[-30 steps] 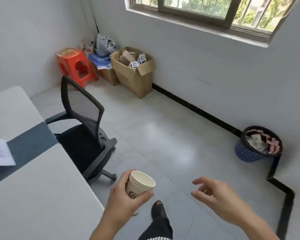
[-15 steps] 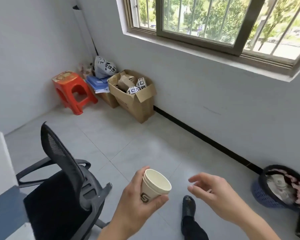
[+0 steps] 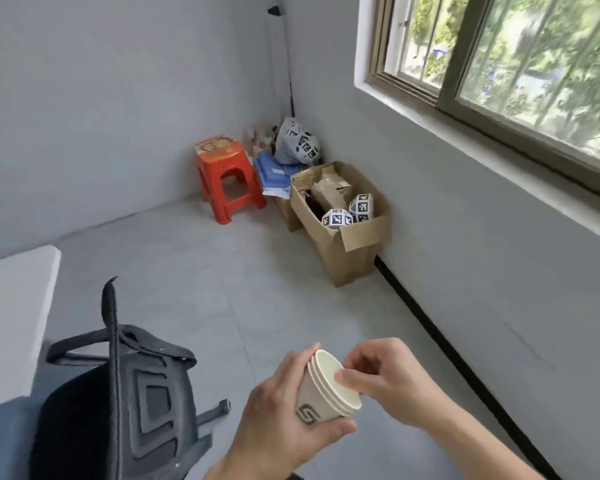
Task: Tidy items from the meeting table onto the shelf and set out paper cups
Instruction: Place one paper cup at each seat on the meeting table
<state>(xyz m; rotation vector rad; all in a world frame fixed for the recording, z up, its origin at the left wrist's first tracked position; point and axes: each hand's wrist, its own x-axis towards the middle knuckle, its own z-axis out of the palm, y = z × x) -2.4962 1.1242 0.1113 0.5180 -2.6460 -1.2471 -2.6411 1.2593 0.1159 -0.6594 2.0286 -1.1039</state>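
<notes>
Paper cups point(image 3: 321, 388), nested in a short stack, sit in the left hand point(image 3: 281, 414), its grip wrapped around the side wall; the right hand point(image 3: 383, 374) pinches the top rim. Light, thin and easily crushed, they probably want gentle pressure near the rolled rim, and the surface point(image 3: 13, 313) lies well off to the left of the grip.

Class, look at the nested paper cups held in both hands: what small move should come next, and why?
Probably lift the innermost cup free. The left hand wraps the stack of paper cups, whose layered rims show several nested together, while the right hand fingers pinch the top rim. Separating one comes before setting cups out on the table.
</notes>
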